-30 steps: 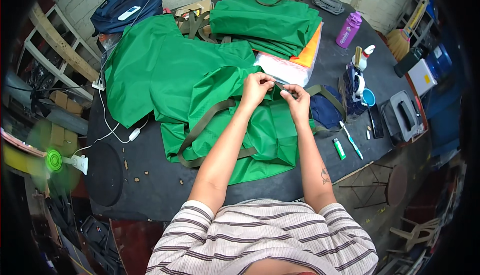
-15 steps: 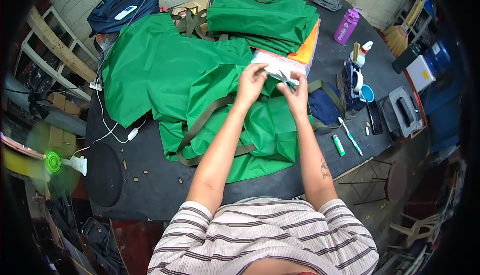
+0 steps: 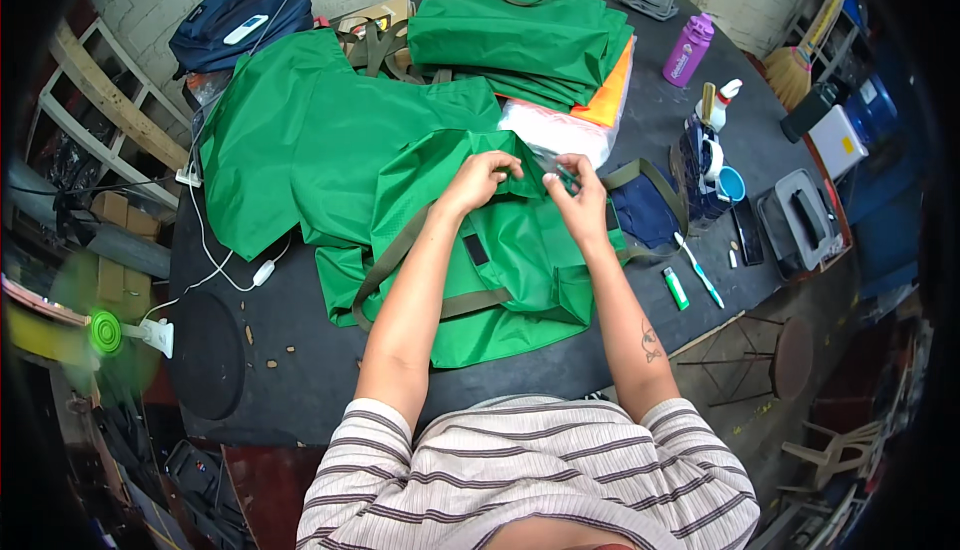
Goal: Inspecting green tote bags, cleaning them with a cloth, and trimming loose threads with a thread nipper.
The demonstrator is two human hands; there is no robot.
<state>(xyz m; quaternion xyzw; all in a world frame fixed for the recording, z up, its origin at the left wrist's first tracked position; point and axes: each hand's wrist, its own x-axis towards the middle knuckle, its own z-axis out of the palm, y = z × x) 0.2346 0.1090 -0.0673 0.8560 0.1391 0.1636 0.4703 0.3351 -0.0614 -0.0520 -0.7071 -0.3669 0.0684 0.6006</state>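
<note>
A green fabric bag [image 3: 540,250] with dark olive straps lies spread on the dark table before me, a black patch on its face. Over its raised upper edge, my left hand [image 3: 484,180] has its fingers curled together; anything pinched in them is too small to make out. My right hand [image 3: 580,200] is closed around small scissors [image 3: 563,176], their blades pointing up and left toward the bag's edge. The two hands are a short way apart. Another large piece of green fabric [image 3: 300,140] stretches out at the left.
At the back lies a stack of folded green bags [image 3: 515,45], with a white plastic-wrapped pack [image 3: 555,130] in front. To the right are a purple bottle [image 3: 689,50], a spray bottle [image 3: 722,105], a toothbrush [image 3: 700,272] and a grey case [image 3: 798,220]. A green fan [image 3: 107,332] runs at the left.
Both hands have come slightly nearer to me, the left also moving left. The scissors have dropped from in front of the white pack to the bag's edge. The black patch has come into sight.
</note>
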